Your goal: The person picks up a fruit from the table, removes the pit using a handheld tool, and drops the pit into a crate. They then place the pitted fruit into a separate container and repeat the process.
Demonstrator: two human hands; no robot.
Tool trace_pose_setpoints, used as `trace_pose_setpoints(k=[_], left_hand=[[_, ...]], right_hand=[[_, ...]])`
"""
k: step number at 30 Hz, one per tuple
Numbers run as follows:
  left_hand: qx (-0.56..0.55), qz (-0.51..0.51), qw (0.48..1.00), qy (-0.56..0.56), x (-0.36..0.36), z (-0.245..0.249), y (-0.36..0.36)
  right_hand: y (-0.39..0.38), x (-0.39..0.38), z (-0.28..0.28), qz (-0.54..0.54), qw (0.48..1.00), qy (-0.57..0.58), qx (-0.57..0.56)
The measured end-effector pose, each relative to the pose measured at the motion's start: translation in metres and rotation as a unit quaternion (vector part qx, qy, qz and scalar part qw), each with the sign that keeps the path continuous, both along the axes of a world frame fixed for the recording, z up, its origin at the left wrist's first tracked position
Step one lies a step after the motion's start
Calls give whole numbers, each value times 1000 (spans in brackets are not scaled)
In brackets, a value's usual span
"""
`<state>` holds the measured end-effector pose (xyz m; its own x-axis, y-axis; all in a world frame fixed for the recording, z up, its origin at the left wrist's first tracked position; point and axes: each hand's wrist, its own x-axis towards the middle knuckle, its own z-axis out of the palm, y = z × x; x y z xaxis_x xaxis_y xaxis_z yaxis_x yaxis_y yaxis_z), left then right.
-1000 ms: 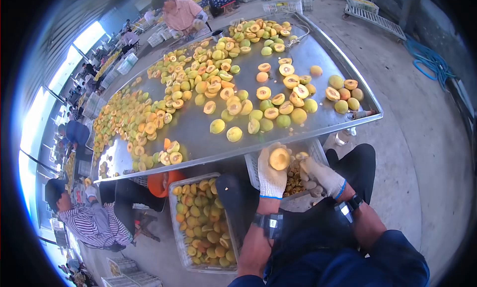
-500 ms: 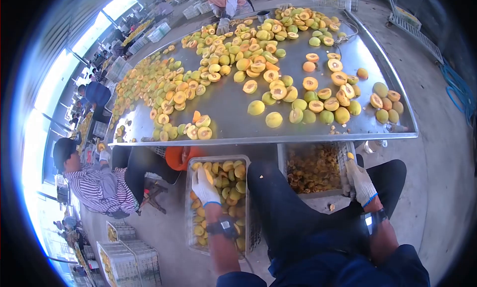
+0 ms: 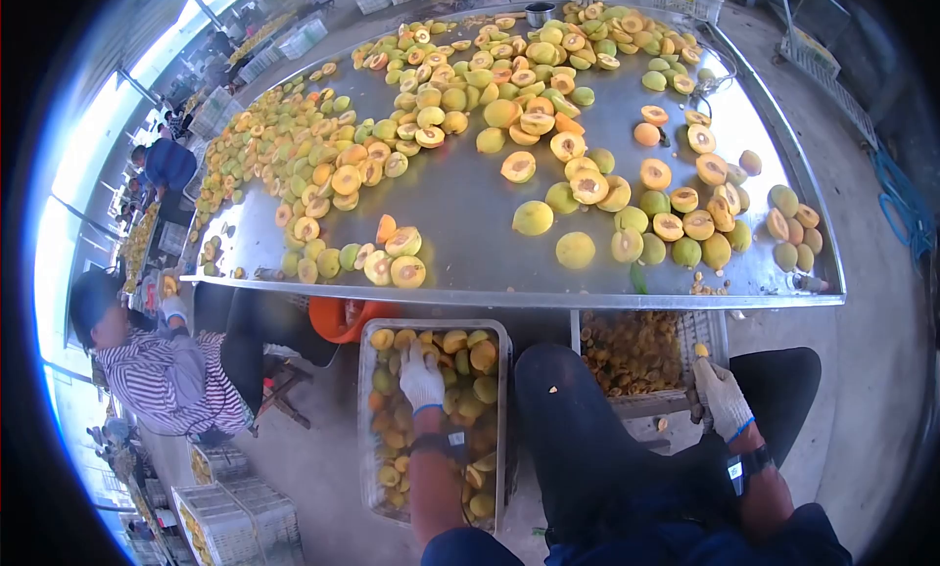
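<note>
My left hand [image 3: 422, 380], in a white glove with a blue cuff, reaches down into a plastic crate [image 3: 503, 409] of yellow-green peaches [image 3: 481, 388], some whole-looking and some halved. Its fingers lie stretched over the fruit, with the tips partly hidden among it. At the right, above my thigh, my gloved right hand [image 3: 723, 400] is closed around a slim tool whose yellow end [image 3: 701, 351] sticks out past the fingers. Beside that hand, under the table edge, stands a second crate [image 3: 720, 336] holding brown peach pits and scraps [image 3: 627, 355].
A metal table [image 3: 460, 233] spans the front, covered in places with halved peaches [image 3: 587, 186]. To the left sits a co-worker in a striped shirt [image 3: 196, 380], near an orange bucket [image 3: 333, 316]. Stacked white crates [image 3: 240, 517] stand at lower left; a blue hose [image 3: 901, 213] lies far right.
My left hand has shifted slightly right and its fingers now dip among the peaches. My right hand keeps its grip on the tool. The view has turned a little; the person across is mostly out of view.
</note>
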<state>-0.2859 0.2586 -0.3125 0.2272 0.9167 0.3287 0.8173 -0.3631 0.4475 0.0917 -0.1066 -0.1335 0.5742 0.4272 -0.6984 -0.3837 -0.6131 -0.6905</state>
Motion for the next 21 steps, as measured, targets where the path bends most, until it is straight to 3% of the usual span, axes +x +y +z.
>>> trace_pose_setpoints(k=[1,3,5,7,11,17,21], left_hand=[[-5,-3,1000,-1,4,15,-5],[40,24,994,98,6,43,-12],[28,21,995,89,-3,37,-1],[-66,-15,998,20,-12,30,7],[-50,-39,998,30,-19,21,15],[-53,-67,983,163,-17,10,20],[-93,-111,973,178,-33,1,37]], right_hand=[[1,-1,2,-3,1000,-1,-5],[7,-2,8,7,1000,-5,-8],[10,-1,2,10,1000,-7,-13],[13,-3,0,13,1000,-5,-19],[18,-13,-2,41,999,-10,-23],[15,-13,8,63,997,-25,-22],[7,-9,3,36,999,-27,-8]])
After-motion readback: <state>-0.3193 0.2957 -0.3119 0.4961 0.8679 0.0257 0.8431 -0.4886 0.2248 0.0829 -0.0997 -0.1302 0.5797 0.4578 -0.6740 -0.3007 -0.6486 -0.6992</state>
